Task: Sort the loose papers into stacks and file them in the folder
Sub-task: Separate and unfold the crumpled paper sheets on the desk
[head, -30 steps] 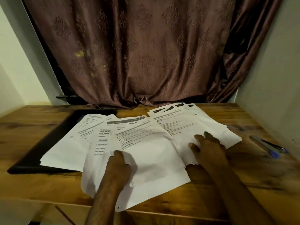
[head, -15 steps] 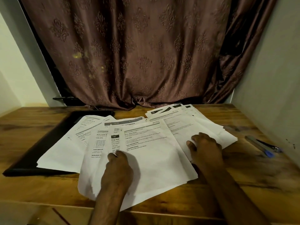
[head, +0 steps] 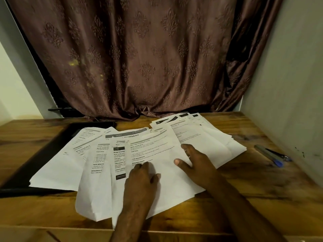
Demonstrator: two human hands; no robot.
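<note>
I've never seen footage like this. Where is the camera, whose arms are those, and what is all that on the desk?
There is no machine here: a person wears a wide-angle camera on the head, looking down at their own two arms. The left hand and the right hand both lie flat on the top sheet of a fan of loose printed papers; neither hand grips anything. More sheets lie in a second pile further back on the right. At the left, a black folder lies partly under the papers. Two pens sit near the right wall. All of it rests on a wooden desk in front of a brown curtain.
</note>
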